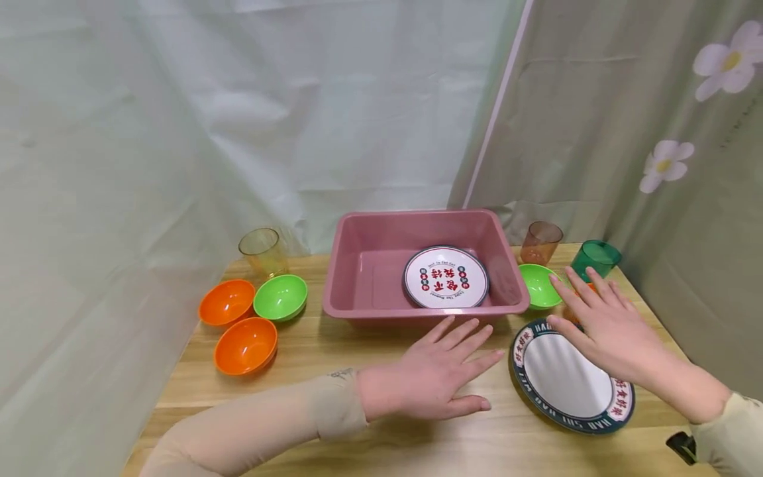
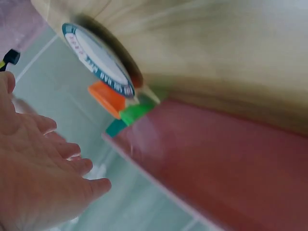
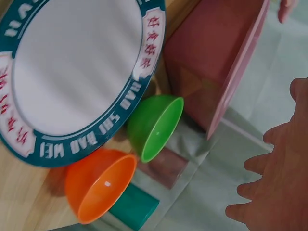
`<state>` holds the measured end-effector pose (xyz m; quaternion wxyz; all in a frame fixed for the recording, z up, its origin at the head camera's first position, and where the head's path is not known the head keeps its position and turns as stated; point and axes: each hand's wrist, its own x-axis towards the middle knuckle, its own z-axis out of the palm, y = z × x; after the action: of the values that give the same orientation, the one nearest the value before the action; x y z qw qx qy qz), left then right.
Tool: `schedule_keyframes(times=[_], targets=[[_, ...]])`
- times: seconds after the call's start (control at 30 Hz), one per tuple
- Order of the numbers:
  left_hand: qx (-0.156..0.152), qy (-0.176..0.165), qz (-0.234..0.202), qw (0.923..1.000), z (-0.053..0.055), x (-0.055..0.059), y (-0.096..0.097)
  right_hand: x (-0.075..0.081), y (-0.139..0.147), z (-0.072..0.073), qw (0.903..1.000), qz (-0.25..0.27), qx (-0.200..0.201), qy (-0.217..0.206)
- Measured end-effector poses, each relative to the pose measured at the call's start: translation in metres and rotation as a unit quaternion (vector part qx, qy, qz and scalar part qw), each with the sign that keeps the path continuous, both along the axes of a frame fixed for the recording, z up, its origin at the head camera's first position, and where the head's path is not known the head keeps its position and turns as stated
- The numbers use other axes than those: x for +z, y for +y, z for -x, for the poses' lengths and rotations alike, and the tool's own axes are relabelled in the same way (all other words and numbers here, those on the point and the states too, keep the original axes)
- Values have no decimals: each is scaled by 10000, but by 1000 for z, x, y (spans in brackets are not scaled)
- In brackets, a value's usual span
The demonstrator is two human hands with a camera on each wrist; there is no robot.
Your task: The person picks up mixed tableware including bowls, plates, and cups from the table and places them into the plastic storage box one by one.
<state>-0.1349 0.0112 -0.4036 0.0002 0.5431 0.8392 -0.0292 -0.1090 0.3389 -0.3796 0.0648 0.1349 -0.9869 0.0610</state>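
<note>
My left hand (image 1: pixel 438 374) hovers over the table just in front of the pink tub (image 1: pixel 336 278), fingers spread and nothing in them. To the right, my right hand (image 1: pixel 620 334) is held with fingers apart above a white plate (image 1: pixel 566 377) with a dark teal lettered rim, overlapping its edge in the head view. Inside the tub, toward its right side, lies a round white plate (image 1: pixel 447 278) with red and teal characters. Behind the rimmed plate are a green bowl (image 1: pixel 539 286) and an orange bowl (image 3: pixel 96 185), the latter mostly hidden by my right hand in the head view.
Two orange bowls (image 1: pixel 226 301) and a green bowl (image 1: pixel 280 298) stand on the left of the wooden table (image 1: pixel 310 364), by a yellowish cup (image 1: pixel 262 252). A brownish cup (image 1: pixel 540 243) and a teal cup (image 1: pixel 596 260) stand at back right. Pale curtains (image 1: pixel 357 99) enclose the table.
</note>
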Motion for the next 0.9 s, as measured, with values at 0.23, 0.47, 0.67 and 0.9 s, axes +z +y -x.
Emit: schedule_keyframes(times=[0.23, 0.47, 0.67, 0.9], targets=[[61, -236, 194, 9995, 1, -13, 36, 1, 18, -14, 9994, -135, -311, -111], [1, -179, 512, 9985, -6, -20, 72, -2, 37, -26, 9981, -267, -559, -1], [15, -195, 568, 9982, -11, -24, 94, -5, 41, -28, 9979, -255, -599, -18], [358, -1373, 308, 9894, -6, -29, 94, -7, 38, -28, 9980, -188, -598, -90]])
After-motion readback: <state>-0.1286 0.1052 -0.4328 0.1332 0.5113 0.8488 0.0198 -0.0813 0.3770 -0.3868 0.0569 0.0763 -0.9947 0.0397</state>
